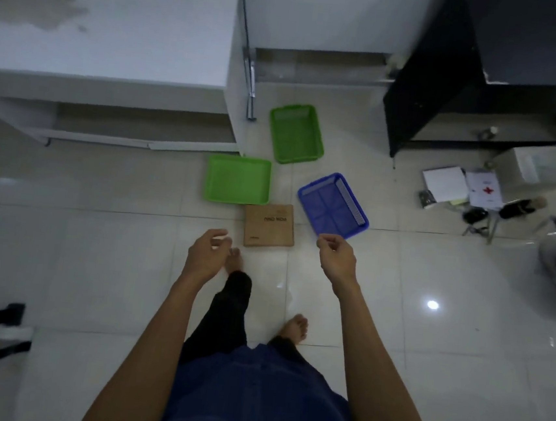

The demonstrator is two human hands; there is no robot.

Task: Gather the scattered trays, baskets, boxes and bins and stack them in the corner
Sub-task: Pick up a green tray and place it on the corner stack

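Left fingers (221, 238): you are curling them loosely inward, gripping nothing.
Left hand (205, 254): you are holding it out in the air above the floor, near the lower left corner of the cardboard box.
Right fingers (326, 242): you are bending them with thumb and forefinger drawn close; whether they are touching the tray rim cannot be told.
Right hand (336, 258): you are holding it at the near corner of the blue tray, carrying nothing clearly.
Blue tray (333, 204): lying turned at an angle on the floor (97, 243), right of the box, apart from it.
Cardboard box (269, 225): lying flat on the floor, its top edge touching or just beside the green tray.
Green tray (238, 179): sitting on the floor at the corner of the white cabinet (118, 25).
Green basket (296, 134): standing on the floor beyond the green tray, just beside the cabinet's side.
Bare feet (296, 327): you are standing on the tiles, behind the box.
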